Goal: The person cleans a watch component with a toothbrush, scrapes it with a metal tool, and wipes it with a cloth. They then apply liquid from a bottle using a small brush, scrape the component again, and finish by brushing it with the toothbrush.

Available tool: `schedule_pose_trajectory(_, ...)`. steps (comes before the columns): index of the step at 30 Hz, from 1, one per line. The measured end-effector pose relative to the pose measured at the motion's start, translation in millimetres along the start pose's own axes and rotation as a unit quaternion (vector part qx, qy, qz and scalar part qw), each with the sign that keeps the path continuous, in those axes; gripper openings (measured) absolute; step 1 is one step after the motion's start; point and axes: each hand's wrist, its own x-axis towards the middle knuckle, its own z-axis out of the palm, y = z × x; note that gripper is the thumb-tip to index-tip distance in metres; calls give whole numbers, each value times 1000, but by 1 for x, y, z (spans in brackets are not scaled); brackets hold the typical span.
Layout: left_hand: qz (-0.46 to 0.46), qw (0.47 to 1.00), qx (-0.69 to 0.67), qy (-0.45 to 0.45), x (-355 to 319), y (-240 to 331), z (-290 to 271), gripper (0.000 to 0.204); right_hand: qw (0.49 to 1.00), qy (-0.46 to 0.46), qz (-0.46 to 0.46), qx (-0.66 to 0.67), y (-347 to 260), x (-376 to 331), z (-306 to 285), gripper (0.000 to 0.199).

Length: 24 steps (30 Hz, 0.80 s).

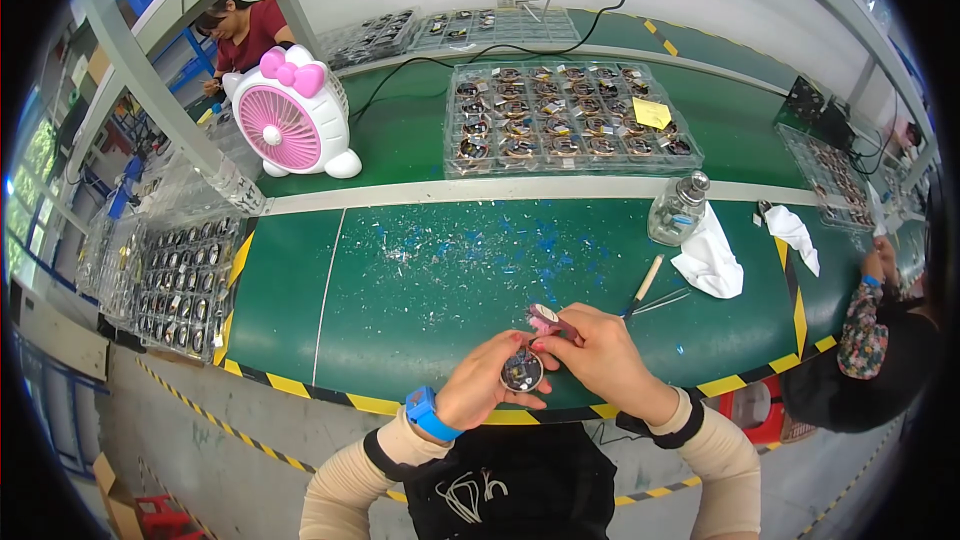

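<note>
My left hand holds a round electronic module with a dark face and a pale rim, close to the bench's front edge. In my right hand is a small brush, its handle dark and its head pinkish. The brush head is just above the module; whether they touch I cannot tell. Right of my right hand lie a tool with a pale wooden handle and metal tweezers. Blue and white scraps litter the green bench beyond my hands.
A glass bottle stands beside a white cloth. Behind are a clear tray of round modules and a pink-and-white fan. More trays are stacked at left. People sit at far left and right.
</note>
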Motion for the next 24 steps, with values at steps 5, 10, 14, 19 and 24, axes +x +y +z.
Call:
schedule_pose_trajectory(5,8,997,63,32,2,-1,2,34,999,22,25,2,3,3,3,17)
schedule_pose_trajectory(10,11,998,52,33,1,0,1,31,999,14,38,16,7,7,3,18)
schedule_pose_trajectory(14,5,998,45,40,1,2,2,31,999,0,47,17,7,8,4,18)
schedule_pose_trajectory(19,-8,999,10,43,4,1,1,34,1000,0,26,-18,10,6,11,17)
schedule_pose_trajectory(24,-6,999,-23,31,4,2,2,36,997,20,-32,-60,13,6,15,15)
